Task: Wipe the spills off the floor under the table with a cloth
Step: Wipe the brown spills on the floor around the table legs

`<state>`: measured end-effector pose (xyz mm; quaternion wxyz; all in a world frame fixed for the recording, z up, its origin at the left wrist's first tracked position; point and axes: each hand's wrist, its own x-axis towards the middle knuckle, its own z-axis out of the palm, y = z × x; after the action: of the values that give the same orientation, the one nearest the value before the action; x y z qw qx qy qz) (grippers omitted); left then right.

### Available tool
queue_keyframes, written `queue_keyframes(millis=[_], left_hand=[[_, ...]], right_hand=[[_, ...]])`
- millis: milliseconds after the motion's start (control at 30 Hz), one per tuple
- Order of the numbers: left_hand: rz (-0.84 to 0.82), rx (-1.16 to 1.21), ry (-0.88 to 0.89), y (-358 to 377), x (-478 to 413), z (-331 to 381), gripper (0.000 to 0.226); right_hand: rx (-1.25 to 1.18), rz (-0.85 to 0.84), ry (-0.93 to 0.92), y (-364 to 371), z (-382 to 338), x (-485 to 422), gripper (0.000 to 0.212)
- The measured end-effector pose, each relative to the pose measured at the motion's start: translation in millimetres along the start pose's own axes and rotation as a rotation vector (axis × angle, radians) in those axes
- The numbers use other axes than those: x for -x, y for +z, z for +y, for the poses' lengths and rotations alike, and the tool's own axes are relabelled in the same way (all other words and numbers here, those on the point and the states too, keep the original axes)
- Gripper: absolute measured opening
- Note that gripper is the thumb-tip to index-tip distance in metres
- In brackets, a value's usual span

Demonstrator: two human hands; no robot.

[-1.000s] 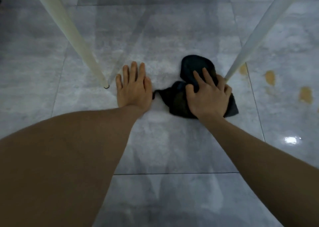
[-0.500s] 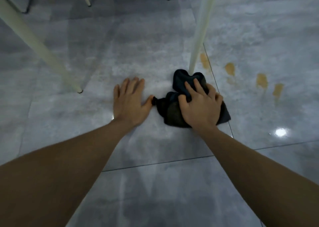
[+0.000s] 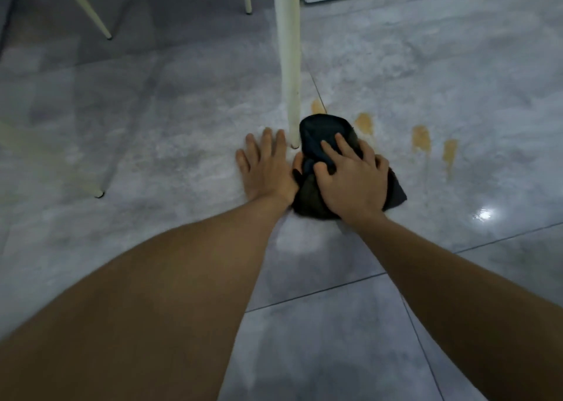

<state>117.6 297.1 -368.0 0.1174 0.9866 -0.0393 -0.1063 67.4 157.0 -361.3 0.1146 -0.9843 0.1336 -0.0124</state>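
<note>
The right hand lies palm-down on a crumpled dark, blackish-green cloth, fingers spread and slightly curled into the fabric, pressing it against the glossy grey marbled floor tiles. The cloth bulges out from under the fingers toward 12 o'clock, and a darker corner of it shows past the hand at 4 o'clock.

The left hand rests flat on the tiles at 9 o'clock of the cloth, fingers straight and together, grasping nothing; its thumb side touches the cloth's edge.

A slim cream-white tapered table leg comes down between the 2 hands and meets the floor just off the left fingertips at their 3 o'clock, right against the cloth's left edge.

4 yellowish-brown spill patches lie on the tiles from 12 to 3 o'clock of the cloth. The nearest patch sits just beyond the cloth at 12 o'clock by a tile joint, the next just beside it at 1 o'clock, and the other 2 stand farther out toward 2 and 3 o'clock, with faint streaks trailing toward the viewer.

A bright ceiling-light glare shines on the floor at 4 o'clock of the right hand. 3 more cream-white legs stand at 9, 10 and 11 o'clock.
</note>
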Motion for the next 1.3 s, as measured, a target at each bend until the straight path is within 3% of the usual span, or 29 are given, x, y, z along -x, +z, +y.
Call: queue_keyframes(millis=[100, 200, 367, 500, 600, 767, 867, 967, 1100, 1200, 1300], left_hand=[[0.047, -0.031, 0.01, 4, -2, -4, 0.07], [0.086, -0.069, 0.008, 8, 2, -4, 0.07], [0.095, -0.09, 0.003, 9, -6, -2, 0.068], [0.084, -0.087, 0.024, 9, -6, -4, 0.067], [0.112, -0.063, 0.029, 9, -6, -5, 0.065], [0.151, -0.047, 0.015, 13, -7, -3, 0.066], [0.141, -0.061, 0.017, 12, -9, -5, 0.068], [0.106, -0.081, 0.024, 13, -7, -5, 0.067], [0.088, -0.106, 0.014, 8, -8, -5, 0.069], [0.076, -0.079, -0.015, 6, -8, -1, 0.067], [0.057, -0.109, -0.015, 4, -7, -1, 0.066]], right_hand=[[0.005, 0.016, -0.073, 0, 21, 14, 0.056], [-0.004, 0.015, -0.023, -5, 37, 13, 0.055], [0.026, 0.041, 0.049, -1, 16, -75, 0.061], [-0.012, -0.001, -0.075, 4, -10, -97, 0.057], [0.008, 0.027, -0.21, -2, 24, -70, 0.053], [0.027, 0.015, -0.013, -6, 28, -111, 0.057], [0.003, -0.012, -0.096, 2, -5, -125, 0.058], [-0.015, 0.008, -0.162, -1, 8, -87, 0.054], [-0.011, 0.02, -0.012, -12, 50, -45, 0.051], [-0.002, 0.01, 0.143, -7, 32, -63, 0.054], [-0.011, 0.002, 0.087, -2, 8, -64, 0.056]])
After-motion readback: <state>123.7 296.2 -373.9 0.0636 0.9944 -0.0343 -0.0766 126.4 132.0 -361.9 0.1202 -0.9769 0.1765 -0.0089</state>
